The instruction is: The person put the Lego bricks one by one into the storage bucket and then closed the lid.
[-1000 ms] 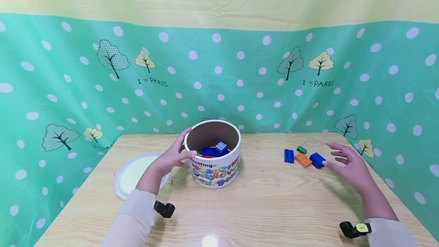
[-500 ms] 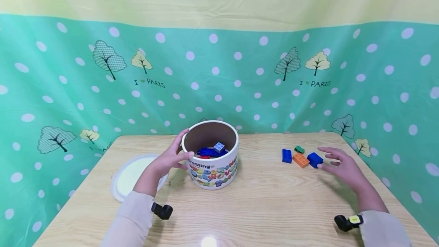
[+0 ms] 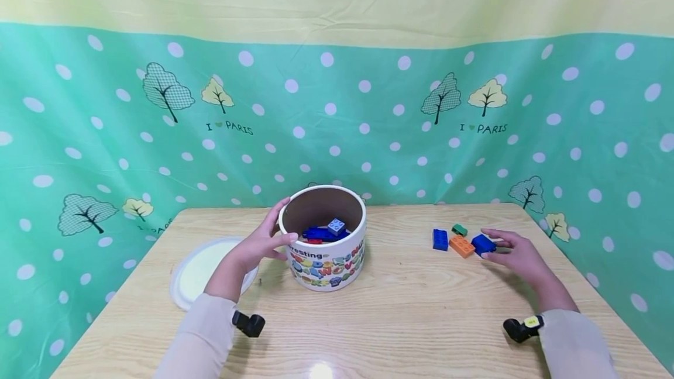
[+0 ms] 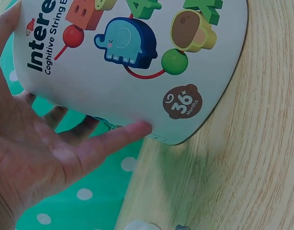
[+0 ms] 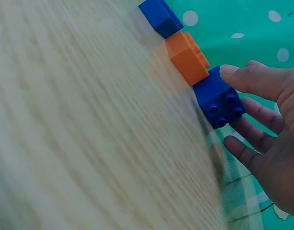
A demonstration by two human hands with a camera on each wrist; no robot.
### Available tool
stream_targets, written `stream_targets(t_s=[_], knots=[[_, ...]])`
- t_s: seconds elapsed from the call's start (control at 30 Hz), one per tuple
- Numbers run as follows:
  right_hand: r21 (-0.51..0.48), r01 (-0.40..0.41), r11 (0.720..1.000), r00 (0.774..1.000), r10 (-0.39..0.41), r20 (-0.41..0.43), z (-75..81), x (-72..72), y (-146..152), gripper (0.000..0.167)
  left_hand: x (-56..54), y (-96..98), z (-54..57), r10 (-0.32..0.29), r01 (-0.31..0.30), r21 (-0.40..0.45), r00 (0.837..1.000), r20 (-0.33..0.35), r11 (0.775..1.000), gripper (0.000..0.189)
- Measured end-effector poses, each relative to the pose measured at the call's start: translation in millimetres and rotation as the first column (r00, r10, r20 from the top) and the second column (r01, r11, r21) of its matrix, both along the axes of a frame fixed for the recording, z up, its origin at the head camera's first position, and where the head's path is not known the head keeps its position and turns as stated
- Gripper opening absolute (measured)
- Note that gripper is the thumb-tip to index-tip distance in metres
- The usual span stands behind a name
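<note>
My left hand (image 3: 262,243) holds the left side of a white bucket (image 3: 326,265) with colourful letter prints, its thumb at the front near the rim. In the left wrist view, the little finger of that hand (image 4: 46,148) lies along the printed wall (image 4: 132,96). Inside the bucket are toy bricks, among them a light blue brick (image 3: 336,226). At the right, my right hand (image 3: 518,253) has thumb and fingers on either side of a blue brick (image 5: 219,98). An orange brick (image 5: 186,57) touches that brick. Another blue brick (image 3: 440,239) and a green brick (image 3: 459,230) lie nearby.
A white round lid (image 3: 205,271) lies flat left of the bucket, partly behind the left forearm. The wooden table (image 3: 400,314) ends at a green dotted curtain (image 3: 363,110) behind and at the sides.
My right hand has moved left and its thumb and fingers have come together about the blue brick. The left hand stays on the bucket. The head view has shifted slightly.
</note>
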State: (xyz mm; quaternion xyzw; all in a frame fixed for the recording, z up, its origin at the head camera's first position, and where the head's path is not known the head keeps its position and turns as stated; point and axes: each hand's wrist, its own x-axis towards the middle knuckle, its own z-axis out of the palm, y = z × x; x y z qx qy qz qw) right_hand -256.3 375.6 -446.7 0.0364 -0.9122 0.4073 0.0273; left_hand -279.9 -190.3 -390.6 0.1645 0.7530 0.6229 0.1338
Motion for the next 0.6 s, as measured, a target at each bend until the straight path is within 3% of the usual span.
stream_targets(t_s=[0.33, 0.6], knots=[[0.02, 0.099, 0.995, 0.995, -0.099, 0.003, -7.7, -6.9, -2.6, 0.053, 0.7, 0.1, 0.2, -0.004, 0.004, 0.007, 1.0, -0.003, 1.0, 0.092], [0.04, 0.085, 0.996, 0.996, -0.084, -0.028, 0.0, -1.6, -0.8, 0.053, 0.5, 0.2, 0.2, -0.003, 0.003, 0.005, 1.0, -0.005, 1.0, 0.09]])
